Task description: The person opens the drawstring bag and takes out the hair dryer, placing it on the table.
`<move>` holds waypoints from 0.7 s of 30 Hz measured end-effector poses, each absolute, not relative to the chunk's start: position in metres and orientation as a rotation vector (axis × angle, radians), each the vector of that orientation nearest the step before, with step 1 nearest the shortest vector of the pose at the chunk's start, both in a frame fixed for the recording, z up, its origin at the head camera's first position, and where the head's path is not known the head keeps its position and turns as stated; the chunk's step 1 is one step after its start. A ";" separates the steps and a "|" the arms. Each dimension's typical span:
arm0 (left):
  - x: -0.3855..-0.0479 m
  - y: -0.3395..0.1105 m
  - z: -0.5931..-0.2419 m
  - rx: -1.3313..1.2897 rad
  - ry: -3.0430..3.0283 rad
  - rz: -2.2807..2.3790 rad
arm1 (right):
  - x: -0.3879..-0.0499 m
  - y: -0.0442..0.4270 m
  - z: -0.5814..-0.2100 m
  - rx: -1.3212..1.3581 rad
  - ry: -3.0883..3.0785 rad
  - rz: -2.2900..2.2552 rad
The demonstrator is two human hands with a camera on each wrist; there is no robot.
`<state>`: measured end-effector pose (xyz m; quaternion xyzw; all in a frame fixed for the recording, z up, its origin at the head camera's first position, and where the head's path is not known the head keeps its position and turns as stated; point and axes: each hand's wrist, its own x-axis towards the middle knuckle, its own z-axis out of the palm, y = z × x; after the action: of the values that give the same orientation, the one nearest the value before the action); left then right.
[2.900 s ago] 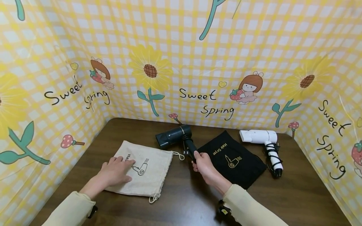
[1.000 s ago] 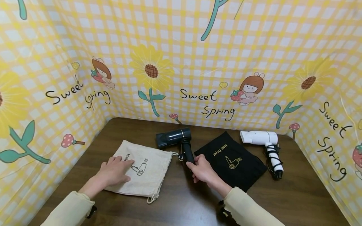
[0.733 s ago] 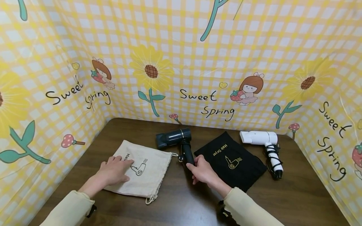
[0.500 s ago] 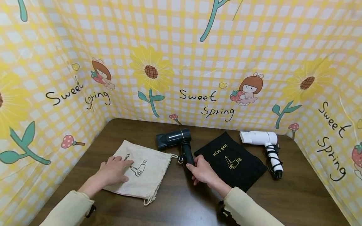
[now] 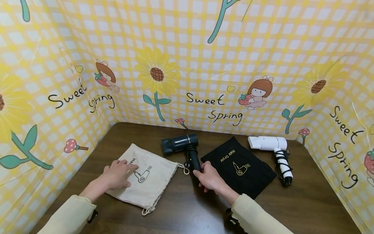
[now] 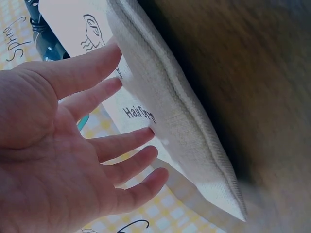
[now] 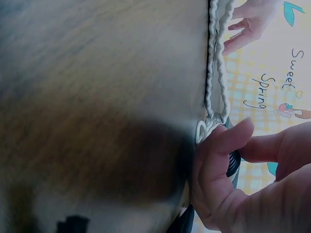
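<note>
In the head view a beige drawstring pouch (image 5: 152, 182), printed with a hair dryer picture, lies flat at the left of the table. My left hand (image 5: 117, 175) rests on its left part, and in the left wrist view the spread fingertips (image 6: 146, 133) touch the cloth. A black hair dryer (image 5: 179, 143) lies right of the pouch, nozzle to the left. My right hand (image 5: 210, 177) grips the lower end of its handle; the right wrist view shows the fingers curled round it. One loop of the pouch's cord lies against the handle.
A black drawstring pouch (image 5: 242, 169) with gold print lies right of my right hand. Beyond it is a white hair dryer (image 5: 268, 143), its black cord wound round the handle. A yellow checked cloth (image 5: 193, 65) hangs at the back and sides of the brown table (image 5: 187, 217).
The black hair dryer's handle swung toward me and left, then stayed put. Over the last second, the beige pouch has turned slightly clockwise under my left hand, its near cord loop shifting left.
</note>
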<state>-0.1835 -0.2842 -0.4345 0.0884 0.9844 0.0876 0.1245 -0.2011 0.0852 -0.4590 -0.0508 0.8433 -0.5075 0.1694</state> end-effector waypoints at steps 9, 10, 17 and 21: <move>-0.186 -0.286 -0.435 0.274 2.873 0.259 | -0.200 0.085 -0.459 -0.150 2.389 -1.440; -0.187 -0.287 -0.435 0.278 2.876 0.262 | -0.199 0.085 -0.459 -0.147 2.389 -1.437; -0.189 -0.288 -0.434 0.290 2.875 0.262 | -0.199 0.086 -0.459 -0.143 2.395 -1.419; -0.190 -0.288 -0.434 0.293 2.876 0.261 | -0.200 0.086 -0.459 -0.157 2.400 -1.416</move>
<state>-0.1901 -0.2878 -0.4345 0.1001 0.9838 0.0892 0.1193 -0.1999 0.0863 -0.4594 -0.0554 0.8468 -0.4994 0.1744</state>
